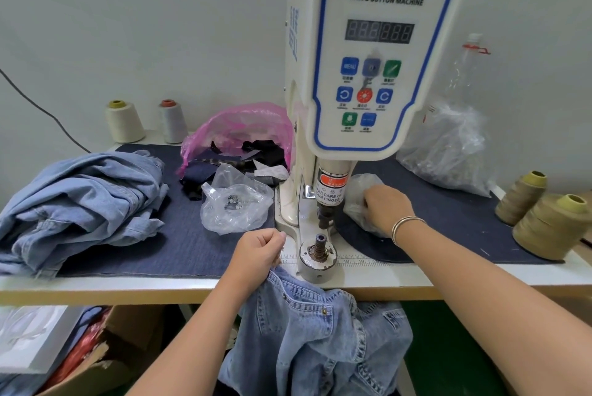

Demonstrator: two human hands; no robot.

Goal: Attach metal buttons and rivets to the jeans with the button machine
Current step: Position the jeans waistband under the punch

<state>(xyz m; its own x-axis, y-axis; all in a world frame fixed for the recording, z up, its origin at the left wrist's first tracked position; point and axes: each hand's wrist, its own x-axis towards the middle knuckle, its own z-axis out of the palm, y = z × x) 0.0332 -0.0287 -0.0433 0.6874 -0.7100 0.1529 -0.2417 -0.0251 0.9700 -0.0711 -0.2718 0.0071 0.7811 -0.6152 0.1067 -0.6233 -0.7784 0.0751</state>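
Plain pale wall behind, white worktable (448, 280) w/ a dark navy denim mat (179, 245) laid over most of it. Servo button machine (374, 53) stands mid-table, glossy cream plastic head w/ blue-outlined panel, dark digit display, coloured square buttons. Under the head a steel punch points down at the lower die (319, 246), a ribbed metal post on a round base right at the table's front edge, printed ruler strip running beside it.

Left hand (258, 251) is curled, pinching the edge of the jeans (314, 331) just left of the die. Those jeans are light-wash denim, heavy stitched seams, one small brass rivet showing, and they hang off the front edge down below the table, not on the die. Right hand (386, 206) w/ thin metal bangles rests on a crinkly clear bag (363, 194) just right of the punch, fingers bent into the plastic; can't tell if it's actually grabbing anything inside.

Left of the machine: another clear bag (235, 203) w/ small metal bits, pink bag (237, 126) of dark fabric scraps, rumpled pile of light denim (83, 200). Cream and grey thread cones (123, 122) at back left, olive cones (551, 222) at far right, big clear bag (448, 146) plus plastic bottle (467, 65) behind. Open room is only the bare strip along the front edge around the die
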